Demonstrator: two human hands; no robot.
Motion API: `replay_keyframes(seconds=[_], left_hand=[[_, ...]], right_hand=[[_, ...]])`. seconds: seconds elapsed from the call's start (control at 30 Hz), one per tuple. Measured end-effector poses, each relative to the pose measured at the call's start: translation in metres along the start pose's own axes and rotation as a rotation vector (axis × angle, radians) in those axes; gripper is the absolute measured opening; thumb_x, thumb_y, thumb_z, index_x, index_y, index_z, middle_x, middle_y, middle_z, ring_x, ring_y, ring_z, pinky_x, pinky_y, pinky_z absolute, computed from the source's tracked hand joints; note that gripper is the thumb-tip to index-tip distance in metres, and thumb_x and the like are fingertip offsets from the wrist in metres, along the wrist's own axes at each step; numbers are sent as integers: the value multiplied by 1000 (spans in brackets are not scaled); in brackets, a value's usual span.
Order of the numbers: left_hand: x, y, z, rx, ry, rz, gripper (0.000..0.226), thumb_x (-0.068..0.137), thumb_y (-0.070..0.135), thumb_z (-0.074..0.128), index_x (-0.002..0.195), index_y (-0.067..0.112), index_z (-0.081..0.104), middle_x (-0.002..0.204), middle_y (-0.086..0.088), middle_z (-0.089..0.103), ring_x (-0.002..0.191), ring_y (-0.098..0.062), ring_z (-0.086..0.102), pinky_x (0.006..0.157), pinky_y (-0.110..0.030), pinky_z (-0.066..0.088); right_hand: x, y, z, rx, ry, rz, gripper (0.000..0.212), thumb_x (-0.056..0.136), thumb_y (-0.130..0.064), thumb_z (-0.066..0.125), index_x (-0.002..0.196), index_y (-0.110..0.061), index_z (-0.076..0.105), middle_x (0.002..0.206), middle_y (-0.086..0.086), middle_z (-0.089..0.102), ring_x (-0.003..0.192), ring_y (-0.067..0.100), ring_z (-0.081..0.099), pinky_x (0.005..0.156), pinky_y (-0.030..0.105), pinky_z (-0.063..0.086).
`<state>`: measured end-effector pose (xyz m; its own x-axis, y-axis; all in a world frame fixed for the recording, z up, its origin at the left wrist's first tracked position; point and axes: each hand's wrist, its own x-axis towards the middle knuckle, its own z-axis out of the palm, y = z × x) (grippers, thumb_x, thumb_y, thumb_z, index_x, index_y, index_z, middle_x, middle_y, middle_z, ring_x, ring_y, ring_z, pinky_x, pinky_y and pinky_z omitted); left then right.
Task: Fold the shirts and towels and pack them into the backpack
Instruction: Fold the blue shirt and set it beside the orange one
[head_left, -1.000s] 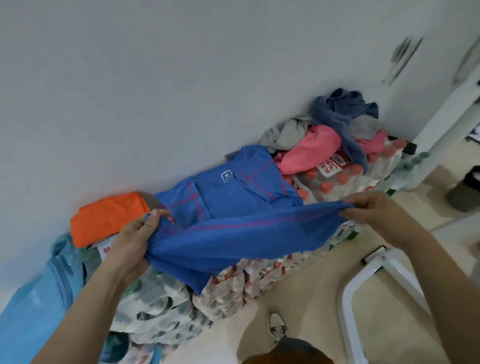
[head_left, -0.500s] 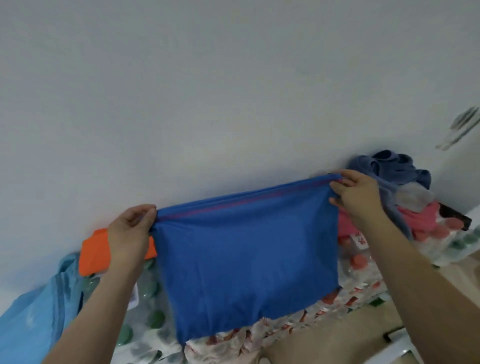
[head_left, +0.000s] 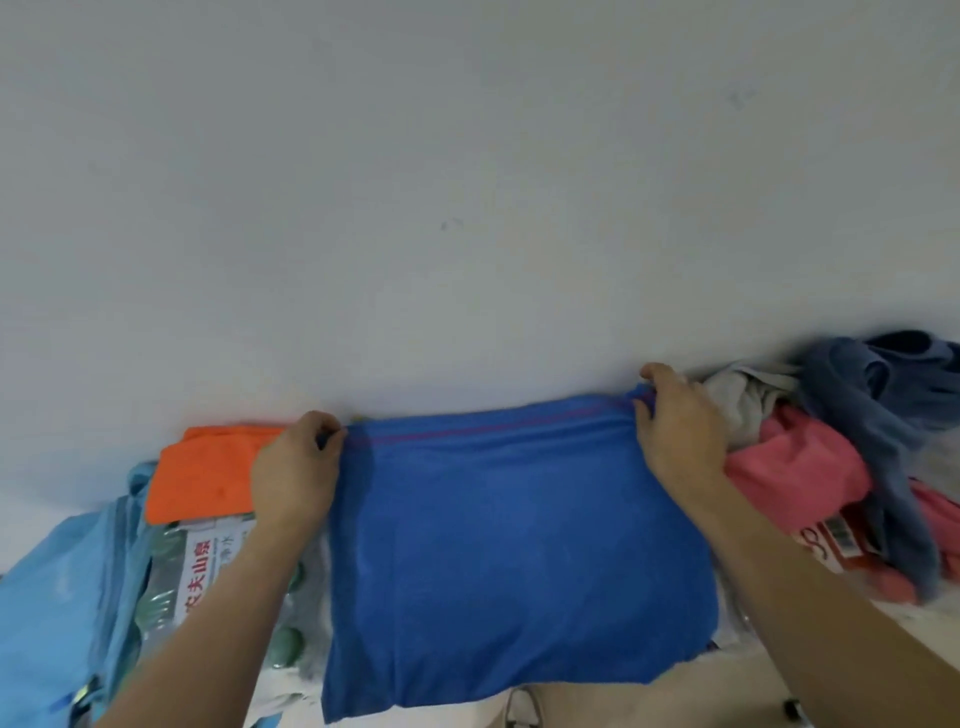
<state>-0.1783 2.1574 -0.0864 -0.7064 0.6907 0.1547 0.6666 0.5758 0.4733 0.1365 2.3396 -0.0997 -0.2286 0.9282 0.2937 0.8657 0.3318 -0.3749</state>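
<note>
A blue shirt with a thin red seam lies folded over, spread flat on packs of bottled water against the wall. My left hand pinches its far left corner. My right hand grips its far right corner. A folded orange cloth lies just left of my left hand. A light blue backpack sits at the lower left, partly cut off by the frame edge. Unfolded pink, grey and dark blue clothes are heaped to the right.
Shrink-wrapped packs of water bottles serve as the work surface, with a red-labelled pack under the heap on the right. A white wall rises directly behind. A strip of floor shows below the shirt.
Both hands carried the shirt's near edge up and over to the far edge, then lowered it, so the shirt now lies folded in half. The view tilted up toward the wall.
</note>
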Motion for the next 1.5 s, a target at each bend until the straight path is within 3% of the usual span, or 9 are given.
replay_keyframes(seconds=[0.2,0.47,0.63,0.73,0.83,1.07,1.23,1.4,1.5], left_hand=[[-59,4,-23,-83,29,74,15,81,11,70,96,14,69,90,-3,65,73,-19,55,67,-28,38],[-178,-34,-29,-97,-185,-122,34,75,34,76,103,21,60,88,3,58,75,-20,60,63,-31,43],[-200,-40,-30,-68,-376,-229,45,83,44,66,117,20,49,99,-2,66,92,-27,64,65,-33,38],[-200,-41,-29,-302,-369,-340,34,82,33,71,106,18,52,87,-2,69,77,-23,65,65,-36,46],[-198,-41,-30,-541,-371,-431,22,82,20,73,95,16,55,68,-2,71,63,-24,66,66,-45,53],[-198,-52,-42,-881,-311,-568,6,93,13,58,87,11,60,85,-6,67,75,-21,61,63,-32,49],[-195,-56,-36,-800,-343,-575,12,95,14,55,85,7,55,88,-11,63,77,-26,60,64,-36,50],[-190,-56,-33,-741,-299,-500,29,86,16,68,102,17,44,84,-6,66,77,-26,61,72,-44,48],[-190,-56,-36,-661,-298,-385,34,84,13,70,100,22,43,80,-8,64,69,-25,60,64,-39,46]], right_hand=[[-33,-10,-28,117,5,-29,53,85,-13,64,135,-8,45,130,17,51,118,37,44,101,47,36],[-169,-4,-57,452,-69,577,14,86,-23,61,96,-15,55,89,11,58,81,31,55,69,37,39],[-213,-4,-49,706,-232,1015,50,95,-37,53,138,-22,34,116,9,58,108,30,57,93,48,45],[-219,-2,-39,1197,-216,1243,38,95,-36,56,129,-23,46,108,6,66,95,24,66,89,46,50],[-222,-1,-33,1403,-152,1270,21,93,-28,61,109,-14,57,84,1,65,54,7,59,67,30,48],[-217,0,-45,1574,-2,1265,15,90,0,50,78,-8,52,54,-1,58,41,7,53,45,23,46],[-217,3,-52,1258,129,1064,19,84,12,47,91,-3,54,87,12,55,66,22,51,54,32,42],[-217,5,-51,766,121,694,47,74,13,52,98,-27,49,96,7,52,82,21,54,62,25,45],[-215,8,-47,759,131,713,50,77,11,52,113,-23,47,105,12,54,86,24,55,63,24,44]])
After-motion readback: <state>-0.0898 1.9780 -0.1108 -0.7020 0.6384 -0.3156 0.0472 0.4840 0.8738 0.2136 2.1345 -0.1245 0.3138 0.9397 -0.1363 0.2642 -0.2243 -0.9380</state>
